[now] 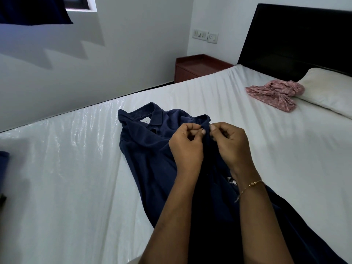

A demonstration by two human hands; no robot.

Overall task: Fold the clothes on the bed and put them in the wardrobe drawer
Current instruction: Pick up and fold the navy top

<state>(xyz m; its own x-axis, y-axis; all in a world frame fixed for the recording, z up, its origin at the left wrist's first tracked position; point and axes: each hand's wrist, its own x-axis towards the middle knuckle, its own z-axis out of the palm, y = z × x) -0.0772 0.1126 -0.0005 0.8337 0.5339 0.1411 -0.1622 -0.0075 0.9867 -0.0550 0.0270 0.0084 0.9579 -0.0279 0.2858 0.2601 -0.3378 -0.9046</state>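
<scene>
A navy polo shirt (150,149) lies lengthwise on the white bed (76,178), its collar toward the far left. My left hand (185,147) and my right hand (230,144) meet over the shirt's right side. Both pinch a raised piece of the navy fabric near a sleeve edge between thumb and fingers. A thin gold bracelet circles my right wrist. A crumpled pink patterned garment (274,94) lies farther up the bed beside the pillow. The wardrobe drawer is out of view.
A white pillow (329,90) rests against the black headboard (297,39). A red-brown bedside table (198,67) stands by the far wall. Dark blue cloth (3,164) shows at the left edge. A dark curtain hangs at the top left.
</scene>
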